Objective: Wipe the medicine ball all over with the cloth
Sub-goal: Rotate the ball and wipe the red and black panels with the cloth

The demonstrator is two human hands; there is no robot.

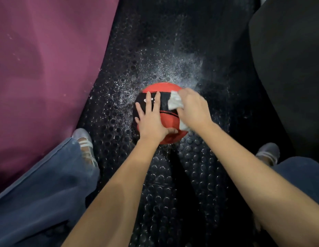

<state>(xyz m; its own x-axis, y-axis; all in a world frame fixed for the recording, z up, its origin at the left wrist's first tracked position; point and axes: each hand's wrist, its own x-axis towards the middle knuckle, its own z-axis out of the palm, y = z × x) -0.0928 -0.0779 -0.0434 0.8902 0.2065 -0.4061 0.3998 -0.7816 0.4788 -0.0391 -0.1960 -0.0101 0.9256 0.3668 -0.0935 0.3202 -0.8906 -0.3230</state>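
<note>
A red and black medicine ball [170, 122] sits on the black studded floor mat between my feet. My left hand [151, 118] lies flat on the ball's left top, fingers straight and spread, thumb along its near side. My right hand [192, 108] grips a white cloth [175, 100] and presses it on the ball's right side. A corner of the cloth shows below the hand too. The ball's right flank is hidden under my right hand.
The black rubber mat [173, 184] with round studs carries white wet speckles beyond the ball. A purple mat [44, 77] lies along the left. A black padded object [288, 77] stands at the right. My shoes and jeans frame the ball on both sides.
</note>
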